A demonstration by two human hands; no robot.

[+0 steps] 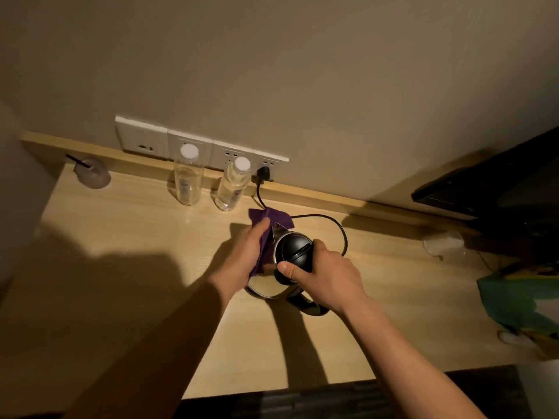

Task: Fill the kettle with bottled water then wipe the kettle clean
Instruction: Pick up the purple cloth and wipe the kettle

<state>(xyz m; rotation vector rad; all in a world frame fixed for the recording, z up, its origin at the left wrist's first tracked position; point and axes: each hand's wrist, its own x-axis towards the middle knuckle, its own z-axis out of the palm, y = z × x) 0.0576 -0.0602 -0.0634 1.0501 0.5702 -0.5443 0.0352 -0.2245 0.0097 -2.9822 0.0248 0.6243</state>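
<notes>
A steel kettle (266,282) with a black lid stands on the wooden desk (136,237), lid down. My right hand (320,273) grips its black handle and the lid's edge. My left hand (245,255) presses a purple cloth (276,217) against the kettle's left side, near the spout. Two clear water bottles with white caps stand at the back by the wall: the left bottle (187,179) and the right bottle (231,187). Both are capped.
The kettle's black cord (343,234) loops behind it to a wall socket (264,170). A lidded cup with a straw (92,176) sits at the back left. A clear plastic wrapper (443,244) and a green bag (520,300) lie at the right. A dark screen (490,189) stands at the far right.
</notes>
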